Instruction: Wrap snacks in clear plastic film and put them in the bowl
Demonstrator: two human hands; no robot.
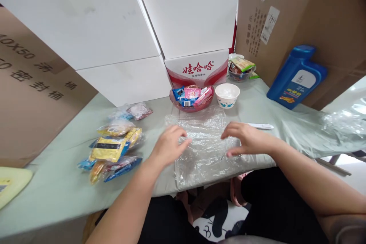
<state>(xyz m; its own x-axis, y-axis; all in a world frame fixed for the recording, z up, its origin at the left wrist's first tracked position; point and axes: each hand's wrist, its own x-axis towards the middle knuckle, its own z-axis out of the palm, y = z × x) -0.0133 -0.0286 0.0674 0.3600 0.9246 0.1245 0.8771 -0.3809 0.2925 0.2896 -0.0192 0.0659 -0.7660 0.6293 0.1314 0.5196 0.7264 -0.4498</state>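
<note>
A clear plastic sheet (206, 156) lies flat on the pale green table (57, 183) in front of me. My left hand (168, 145) rests on its left part with the fingers curled loosely downward. My right hand (246, 139) lies on its right part, fingers stretched out over the film. Neither hand grips anything I can make out. Behind the sheet stand a pink glass bowl (191, 106) full of wrapped snacks and an empty white paper bowl (227, 95).
A pile of bagged snacks (113, 150) sits at left. A white plastic utensil (261, 126) lies right of the sheet. White boxes (188, 19) and cardboard (300, 11) wall the back. A blue bottle (297, 78) leans at right, another snack bowl (239, 72) behind.
</note>
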